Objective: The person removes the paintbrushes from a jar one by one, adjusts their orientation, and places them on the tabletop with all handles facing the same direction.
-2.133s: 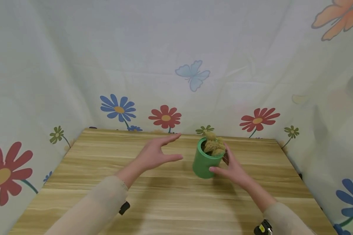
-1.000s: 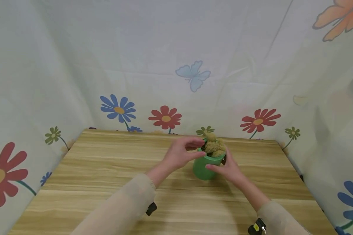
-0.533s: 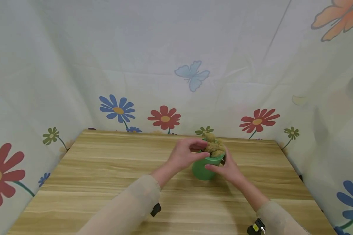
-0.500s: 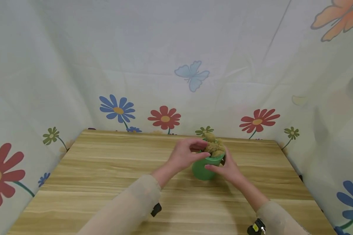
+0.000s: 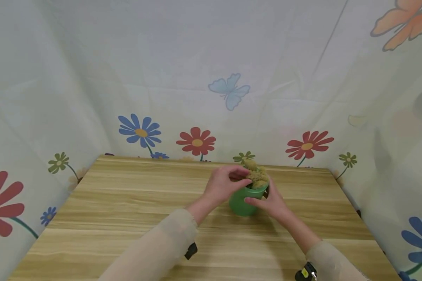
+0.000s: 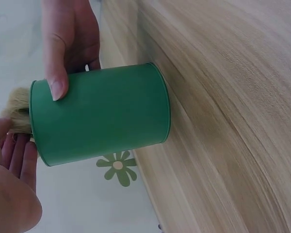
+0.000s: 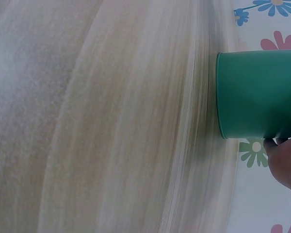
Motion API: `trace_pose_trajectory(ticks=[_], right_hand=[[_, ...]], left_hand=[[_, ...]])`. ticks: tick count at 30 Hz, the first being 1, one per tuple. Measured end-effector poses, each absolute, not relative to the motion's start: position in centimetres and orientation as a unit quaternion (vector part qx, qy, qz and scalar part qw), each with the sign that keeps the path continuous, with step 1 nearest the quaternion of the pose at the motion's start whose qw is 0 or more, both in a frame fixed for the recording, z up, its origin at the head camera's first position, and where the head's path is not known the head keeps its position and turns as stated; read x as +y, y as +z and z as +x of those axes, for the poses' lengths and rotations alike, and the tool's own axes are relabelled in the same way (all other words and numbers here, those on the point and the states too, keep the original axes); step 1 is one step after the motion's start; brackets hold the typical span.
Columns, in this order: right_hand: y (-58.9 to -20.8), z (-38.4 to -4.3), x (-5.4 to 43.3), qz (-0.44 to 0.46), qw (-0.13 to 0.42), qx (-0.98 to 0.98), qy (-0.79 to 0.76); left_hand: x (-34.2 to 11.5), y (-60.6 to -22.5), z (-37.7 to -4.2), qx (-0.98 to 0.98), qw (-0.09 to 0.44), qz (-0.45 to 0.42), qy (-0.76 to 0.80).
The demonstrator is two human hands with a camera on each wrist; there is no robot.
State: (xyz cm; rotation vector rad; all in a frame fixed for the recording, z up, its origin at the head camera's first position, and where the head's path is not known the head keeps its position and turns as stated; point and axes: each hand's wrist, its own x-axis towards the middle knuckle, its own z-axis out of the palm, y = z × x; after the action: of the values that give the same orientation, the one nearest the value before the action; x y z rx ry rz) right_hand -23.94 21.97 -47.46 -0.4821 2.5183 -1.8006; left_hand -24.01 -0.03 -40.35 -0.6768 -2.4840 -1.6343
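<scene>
A green can (image 5: 244,202) stands upright on the wooden table, a tan fuzzy clump (image 5: 258,178) bulging out of its top. What exactly the clump is, I cannot tell. My right hand (image 5: 275,201) grips the can from the right side, thumb across the front; its other fingers are hidden behind. From the left, my left hand (image 5: 223,183) reaches over the rim and pinches the near edge of the clump between thumb and fingertips. In the left wrist view the left thumb lies against the clump (image 6: 17,104), just beyond the rim of the can (image 6: 99,114).
The wooden table (image 5: 144,195) stretches out on both sides of the can. Behind it hangs a pale cloth (image 5: 183,86) printed with flowers and butterflies, which also closes in the left and right sides. Each wrist carries a small black camera (image 5: 191,250).
My left hand has come in from the left, apart from the can at first, to the clump, and its thumb and fingers have drawn closer together. The right hand has kept hold of the can.
</scene>
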Motion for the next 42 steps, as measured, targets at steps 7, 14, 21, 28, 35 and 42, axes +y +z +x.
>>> trace_pose_trajectory(ticks=[7,14,21,28,35,42], right_hand=[[-47.4,-23.9,21.9,-0.15,0.007,0.8,-0.581],[-47.5,-23.7,22.0,-0.141,0.01,0.803,-0.579],[-47.3,-23.6,22.0,-0.135,0.015,0.806,-0.576],[-47.4,-23.7,22.1,-0.133,0.017,0.811,-0.569],[-47.5,-23.9,22.2,-0.126,0.021,0.812,-0.569],[-47.4,-23.9,22.1,-0.121,0.021,0.813,-0.569]], left_hand=[[0.1,-40.4,-24.1,-0.827,0.076,-0.222,-0.51],[0.3,-40.2,-24.1,-0.831,0.105,-0.228,-0.497],[0.4,-39.5,-24.1,-0.822,0.117,-0.235,-0.505],[0.2,-37.9,-24.4,-0.79,0.132,-0.246,-0.546],[-0.4,-35.7,-24.5,-0.756,0.13,-0.253,-0.59],[-1.7,-32.7,-24.1,-0.732,0.135,-0.244,-0.622]])
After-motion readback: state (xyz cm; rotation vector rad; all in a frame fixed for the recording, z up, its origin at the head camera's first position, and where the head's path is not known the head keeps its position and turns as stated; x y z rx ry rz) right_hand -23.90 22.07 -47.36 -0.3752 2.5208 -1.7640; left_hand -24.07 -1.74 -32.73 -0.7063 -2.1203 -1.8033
